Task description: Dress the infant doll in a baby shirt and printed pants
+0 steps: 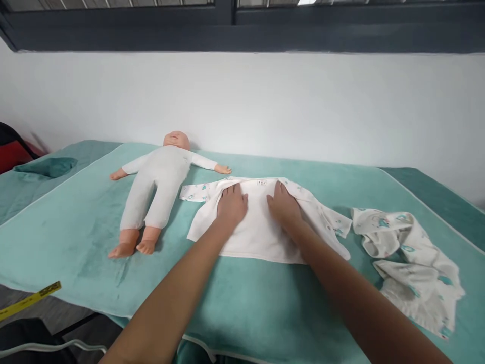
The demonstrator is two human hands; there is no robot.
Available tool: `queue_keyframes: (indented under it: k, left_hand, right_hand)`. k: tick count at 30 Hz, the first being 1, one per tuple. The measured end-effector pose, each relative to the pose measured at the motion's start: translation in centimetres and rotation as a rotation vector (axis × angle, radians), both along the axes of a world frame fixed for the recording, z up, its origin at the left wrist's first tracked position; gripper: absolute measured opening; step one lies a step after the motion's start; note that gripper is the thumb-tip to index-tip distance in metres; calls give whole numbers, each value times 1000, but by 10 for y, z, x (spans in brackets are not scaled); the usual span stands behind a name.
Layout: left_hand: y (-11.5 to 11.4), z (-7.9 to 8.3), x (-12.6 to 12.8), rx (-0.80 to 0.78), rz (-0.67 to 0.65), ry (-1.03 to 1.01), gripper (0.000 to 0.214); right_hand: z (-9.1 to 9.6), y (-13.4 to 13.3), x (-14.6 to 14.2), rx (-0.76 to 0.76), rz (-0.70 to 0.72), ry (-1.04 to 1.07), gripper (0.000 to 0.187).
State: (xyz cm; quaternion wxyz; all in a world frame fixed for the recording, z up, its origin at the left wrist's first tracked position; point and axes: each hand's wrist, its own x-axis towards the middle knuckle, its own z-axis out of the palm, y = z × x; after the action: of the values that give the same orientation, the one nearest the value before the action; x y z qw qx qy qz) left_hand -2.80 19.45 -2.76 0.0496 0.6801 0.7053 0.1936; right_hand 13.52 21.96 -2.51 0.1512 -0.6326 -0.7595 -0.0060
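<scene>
A small white baby shirt (pixel 261 232) with a pale printed pattern lies spread flat on a teal towel (pixel 265 303). My left hand (pixel 232 206) rests palm down on the shirt's left half, fingers stretched flat. My right hand (pixel 283 206) lies flat on its right half in the same way. Neither hand grips anything. A baby doll (pixel 157 189) in a plain white body suit lies on its back to the left of the shirt, arms spread, bare feet toward me.
A crumpled piece of white printed baby clothing (pixel 411 258) lies at the right on the towel. A dark teal cloth (pixel 47 166) sits far left, near a red and black object (pixel 11 151). A white wall runs behind. A yellow tape (pixel 30 299) shows at lower left.
</scene>
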Motion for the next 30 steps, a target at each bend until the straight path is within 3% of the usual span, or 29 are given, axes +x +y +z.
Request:
queue_keyframes:
  k: [4,11,16,30]
  left_hand:
    - [5,-1,-4,61,28,31,56]
    - [12,-1,-1,-73,43,16,52]
    - [11,1,-3,-110,34,7,53]
    - [-6,-2,-7,-119,-13,-8,57]
  right_hand:
    - [-1,16,9,46,139,-43,59]
    - [-11,23,12,-76,81,13,55]
    - [-9,22,10,-55,103,-65,50]
    - [-9,-34,16,-15,270,-239,54]
